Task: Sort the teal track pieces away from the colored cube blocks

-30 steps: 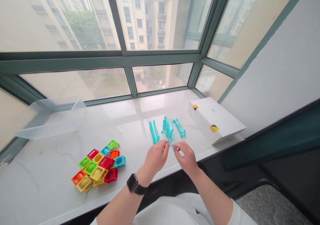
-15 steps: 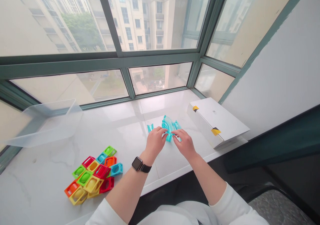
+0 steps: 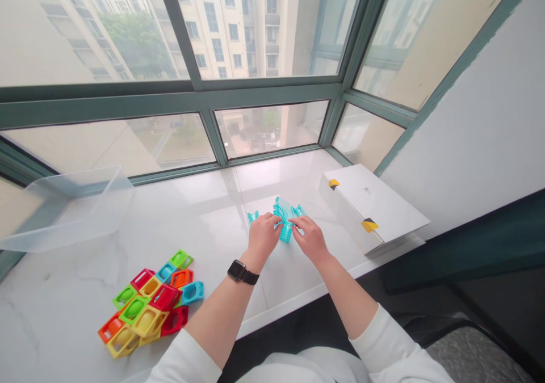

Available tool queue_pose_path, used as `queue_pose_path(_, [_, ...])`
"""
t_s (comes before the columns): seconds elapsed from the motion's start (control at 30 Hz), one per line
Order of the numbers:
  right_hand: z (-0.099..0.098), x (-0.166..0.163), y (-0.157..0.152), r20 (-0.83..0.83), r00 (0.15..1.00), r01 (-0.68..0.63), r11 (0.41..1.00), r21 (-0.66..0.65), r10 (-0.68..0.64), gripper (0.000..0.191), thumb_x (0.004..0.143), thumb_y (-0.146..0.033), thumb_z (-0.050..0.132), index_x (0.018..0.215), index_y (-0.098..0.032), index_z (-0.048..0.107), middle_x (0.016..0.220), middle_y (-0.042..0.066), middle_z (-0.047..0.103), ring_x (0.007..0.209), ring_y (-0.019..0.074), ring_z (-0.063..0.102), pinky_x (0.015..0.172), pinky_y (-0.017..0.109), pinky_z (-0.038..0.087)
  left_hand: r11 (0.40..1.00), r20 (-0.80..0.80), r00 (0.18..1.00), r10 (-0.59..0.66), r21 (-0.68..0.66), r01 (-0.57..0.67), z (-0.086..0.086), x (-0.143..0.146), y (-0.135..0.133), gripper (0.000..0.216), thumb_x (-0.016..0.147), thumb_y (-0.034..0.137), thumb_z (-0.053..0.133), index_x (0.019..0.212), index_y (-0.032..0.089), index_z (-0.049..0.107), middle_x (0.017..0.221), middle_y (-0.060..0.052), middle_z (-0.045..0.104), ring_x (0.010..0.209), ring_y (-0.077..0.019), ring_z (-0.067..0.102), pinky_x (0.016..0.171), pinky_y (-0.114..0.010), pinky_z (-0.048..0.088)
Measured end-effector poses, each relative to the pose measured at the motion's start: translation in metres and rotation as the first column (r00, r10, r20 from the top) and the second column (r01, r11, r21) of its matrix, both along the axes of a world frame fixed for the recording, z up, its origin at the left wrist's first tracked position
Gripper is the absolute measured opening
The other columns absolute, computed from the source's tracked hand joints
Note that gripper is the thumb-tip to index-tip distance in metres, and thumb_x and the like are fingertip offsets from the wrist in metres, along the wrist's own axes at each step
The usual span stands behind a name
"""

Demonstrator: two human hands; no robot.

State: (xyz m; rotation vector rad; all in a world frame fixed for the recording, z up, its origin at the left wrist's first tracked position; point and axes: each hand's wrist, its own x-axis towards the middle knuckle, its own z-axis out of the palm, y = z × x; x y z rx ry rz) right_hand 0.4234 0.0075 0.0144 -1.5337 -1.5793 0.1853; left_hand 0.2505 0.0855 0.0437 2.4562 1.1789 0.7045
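Observation:
Both hands are at a cluster of translucent turquoise plastic track pieces [image 3: 286, 233] on the white sill. My left hand [image 3: 264, 234] pinches the left side of the cluster between thumb and fingers; a black watch is on that wrist. From the right, my right hand [image 3: 310, 235] grips the other side with its fingertips. The pieces have toothed edges and a curved part. Just left of my left hand lies another small turquoise piece [image 3: 252, 217], apart from the rest. My fingers hide where the pieces meet.
Colourful hollow plastic blocks [image 3: 149, 303] lie piled at the front left. A clear plastic bin [image 3: 72, 224] stands at the back left against the window. On the right is a white box [image 3: 377, 204] with yellow-black tape. The sill's front edge [image 3: 293, 301] runs below my forearms.
Both hands stay on the turquoise pieces, with only a slight shift of the fingers. The camera view has moved a little, sliding the blocks and bin leftward.

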Motion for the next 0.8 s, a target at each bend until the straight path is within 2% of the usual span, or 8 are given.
queue_pose_path(0.5, [-0.0039, 0.0011, -0.0019, -0.005, 1.000, -0.008, 0.999, 0.032, 0.008, 0.029, 0.099, -0.019, 0.057, 0.119, -0.028, 0.075, 0.106, 0.006, 0.071, 0.100, 0.0233, 0.070, 0.093, 0.038, 0.057, 1.000, -0.007, 1.000, 0.004, -0.007, -0.004, 0.0007, -0.0022, -0.0010, 0.009, 0.096, 0.024, 0.069, 0.102, 0.023, 0.075, 0.097, -0.004, 0.075, 0.096, -0.0226, 0.068, 0.085, -0.034, 0.050])
queue_pose_path(0.8, [-0.0070, 0.0016, -0.0036, 0.013, 1.000, -0.003, 0.999, 0.042, 0.003, 0.027, 0.097, -0.018, 0.059, 0.116, -0.028, 0.076, 0.102, 0.006, 0.071, 0.095, 0.0222, 0.071, 0.088, 0.036, 0.058, 1.000, -0.030, 1.000, 0.008, -0.023, -0.009, -0.0019, -0.0011, -0.0006, 0.006, 0.096, 0.024, 0.069, 0.099, 0.025, 0.075, 0.096, -0.003, 0.074, 0.096, -0.0220, 0.068, 0.084, -0.034, 0.050])
